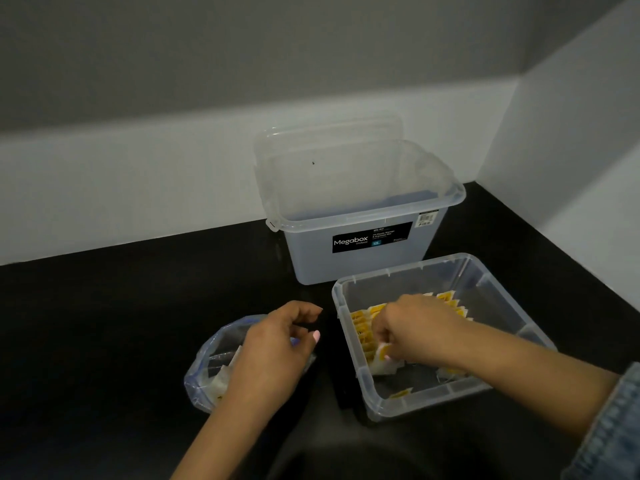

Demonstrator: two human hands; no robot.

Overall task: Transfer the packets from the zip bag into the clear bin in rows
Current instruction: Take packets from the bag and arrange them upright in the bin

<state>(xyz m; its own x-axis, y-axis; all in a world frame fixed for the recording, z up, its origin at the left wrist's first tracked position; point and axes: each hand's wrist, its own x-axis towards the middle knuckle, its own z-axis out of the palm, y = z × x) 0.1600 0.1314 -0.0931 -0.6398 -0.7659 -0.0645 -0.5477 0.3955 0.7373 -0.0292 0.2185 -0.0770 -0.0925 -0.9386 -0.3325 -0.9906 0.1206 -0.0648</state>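
A person's right hand (pixel 412 327) reaches into a shallow clear plastic bin (pixel 349 344) at right on a black countertop (pixel 104 323), fingertips pinching a yellow-and-white packet (pixel 382 353) in the row of packets (pixel 363 332) standing along the bin's left side. The left hand (pixel 277 344), fingers loosely curled and holding nothing, hovers over the open clear zip bag (pixel 207 372) at near left. A taller translucent storage box (pixel 356 216) stands farther back.

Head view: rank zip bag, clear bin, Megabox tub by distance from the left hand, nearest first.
1. Zip bag: directly under the left hand, on the near left of the counter.
2. Clear bin: just to the hand's right, with the right hand inside among the packets.
3. Megabox tub: farthest, back against the wall.
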